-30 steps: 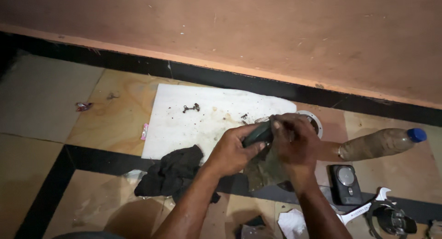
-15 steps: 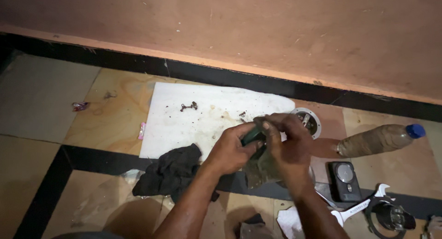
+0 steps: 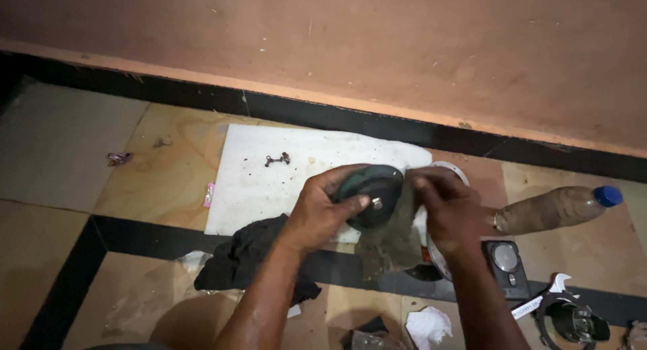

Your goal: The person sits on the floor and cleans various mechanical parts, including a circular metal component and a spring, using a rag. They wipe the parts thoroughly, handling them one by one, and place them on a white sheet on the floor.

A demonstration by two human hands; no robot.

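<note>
The dark round disc-shaped part (image 3: pixel 371 195), a moment ago hidden edge-on between the hands, now faces up, the left hand (image 3: pixel 323 212) gripping its near rim while the right hand (image 3: pixel 451 212) presses a grimy cloth (image 3: pixel 394 239) beside it.

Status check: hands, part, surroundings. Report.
Left hand grips dark disc. Right hand holds rag against it. Bottle lies right, apart.
</note>
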